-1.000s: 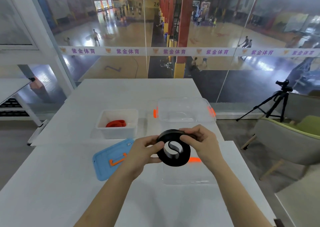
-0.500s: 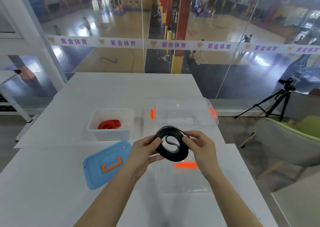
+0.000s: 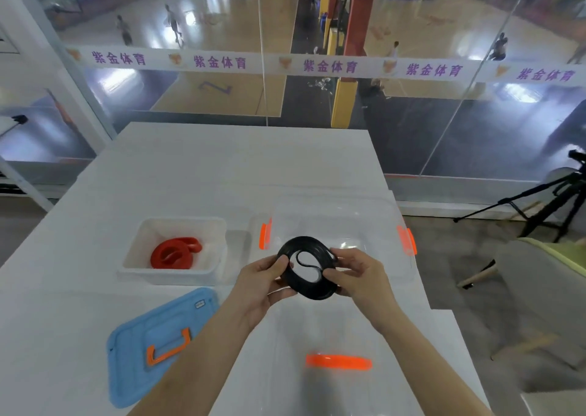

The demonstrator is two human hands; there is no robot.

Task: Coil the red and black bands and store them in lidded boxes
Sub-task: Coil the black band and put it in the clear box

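Note:
A coiled black band is held in the air between both hands, at the near edge of the clear box with orange latches. My left hand pinches its left side and my right hand grips its right side. The coiled red band lies inside the white box to the left. A blue lid with an orange handle lies flat in front of the white box. A clear lid with an orange handle lies under my forearms.
The white table ends at a glass wall. Its right edge runs beside the clear box. A tripod and a grey-green chair stand on the floor to the right.
Both hands have carried the black coil forward towards the clear box and tilted it flatter. The view has dipped downwards.

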